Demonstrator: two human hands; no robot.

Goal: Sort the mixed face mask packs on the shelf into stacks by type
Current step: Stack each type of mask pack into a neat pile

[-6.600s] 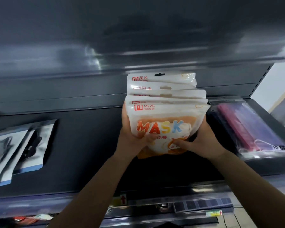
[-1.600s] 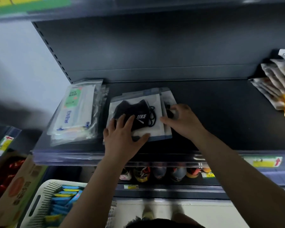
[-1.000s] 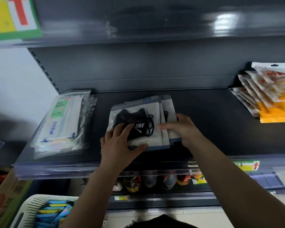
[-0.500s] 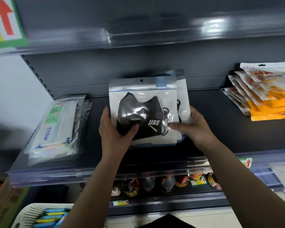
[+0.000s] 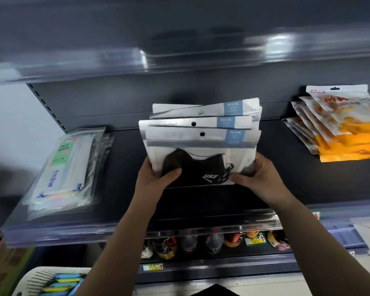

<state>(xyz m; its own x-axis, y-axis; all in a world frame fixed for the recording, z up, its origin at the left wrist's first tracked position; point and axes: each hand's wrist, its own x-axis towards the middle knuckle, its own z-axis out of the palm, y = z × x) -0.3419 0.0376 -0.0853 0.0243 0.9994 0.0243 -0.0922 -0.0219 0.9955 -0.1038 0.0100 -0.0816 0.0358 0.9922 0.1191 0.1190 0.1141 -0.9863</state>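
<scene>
Both hands (left point(image 5: 156, 181), right point(image 5: 256, 178)) clamped on black-mask packs point(image 5: 201, 146), fanned upright.

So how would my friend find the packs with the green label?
Look along the dark shelf to its far left end, beside the white wall. A pile of clear packs lies flat there, untouched. Its top pack has a green FACE MASK label, unlike the black-mask packs being held or the orange packs at the right.

black mask packs point(image 5: 201, 137): white pouches, pale blue corner labels, black mask inside with white logo;
orange packs point(image 5: 342, 129): white tops, orange bottoms, multicoloured lettering;
clear packs point(image 5: 66, 167): transparent, green label, blue print;
shelf point(image 5: 124, 189): dark grey
</scene>
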